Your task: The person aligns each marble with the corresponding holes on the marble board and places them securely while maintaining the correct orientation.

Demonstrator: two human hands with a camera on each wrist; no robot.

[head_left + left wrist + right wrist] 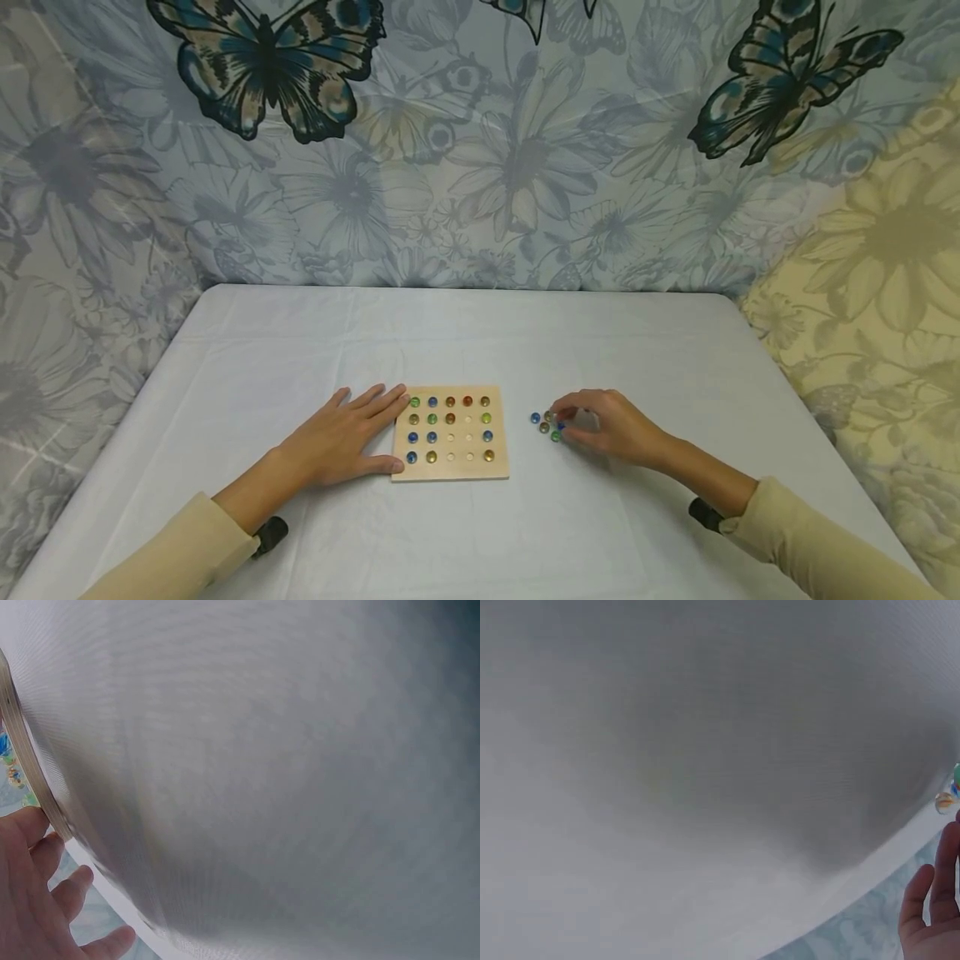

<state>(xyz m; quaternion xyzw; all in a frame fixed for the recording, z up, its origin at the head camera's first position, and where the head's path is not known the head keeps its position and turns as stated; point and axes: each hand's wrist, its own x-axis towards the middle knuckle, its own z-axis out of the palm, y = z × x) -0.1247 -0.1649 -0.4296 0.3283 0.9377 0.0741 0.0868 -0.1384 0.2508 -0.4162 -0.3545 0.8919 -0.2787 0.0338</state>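
Note:
My left hand [337, 437] lies spread at the left edge of a wooden board [460, 447], thumb at its near corner and index finger at its far corner. Coloured glass marbles sit in rows of holes on the board; several holes right of middle in the two near rows are bare. To the right, my right hand [618, 429] is bent over a small cluster of loose marbles [544, 427]. Its thumb and index tips are parted right beside a blue marble [560, 426]. A clear marble with an orange swirl [944, 803] shows near the fingertips in the right wrist view.
A white cloth [360, 542] covers the table, whose far edge meets a hanging fabric [480, 217] printed with flowers and butterflies. Black wrist straps [270, 536] show by the beige sleeves [180, 546].

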